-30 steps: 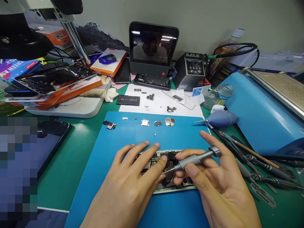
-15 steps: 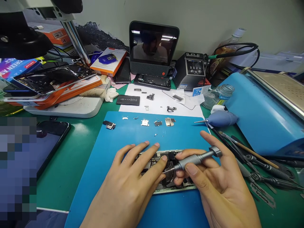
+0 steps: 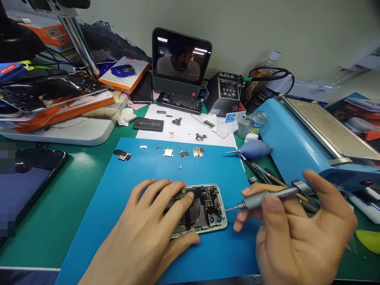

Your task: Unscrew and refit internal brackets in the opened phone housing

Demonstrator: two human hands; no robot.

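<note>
An opened phone (image 3: 212, 198) with a pale green frame lies on the blue mat (image 3: 97, 221), its circuit board and two camera holes showing at the right end. My left hand (image 3: 148, 225) spans the phone's left part, fingers over the far side and thumb by the near edge, steadying it. That part is hidden underneath. In my right hand (image 3: 299, 233) is a grey precision screwdriver (image 3: 257, 200), pinched between thumb and fingers, its thin tip pointing left beside the phone's right edge. Small metal brackets (image 3: 168, 152) and tiny screws (image 3: 181, 167) lie beyond the phone.
White paper beyond the mat carries a battery (image 3: 150, 124) and a camera module (image 3: 177, 121). To the right are a blue air blower (image 3: 254, 149), tweezers and a blue machine (image 3: 282, 138). A dark phone (image 3: 38, 170) lies left; a smart display (image 3: 181, 59) stands behind.
My right hand has pulled the screwdriver off the phone's middle and out to the right. My left hand stays on the phone, thumb now visible. The view has turned rightward.
</note>
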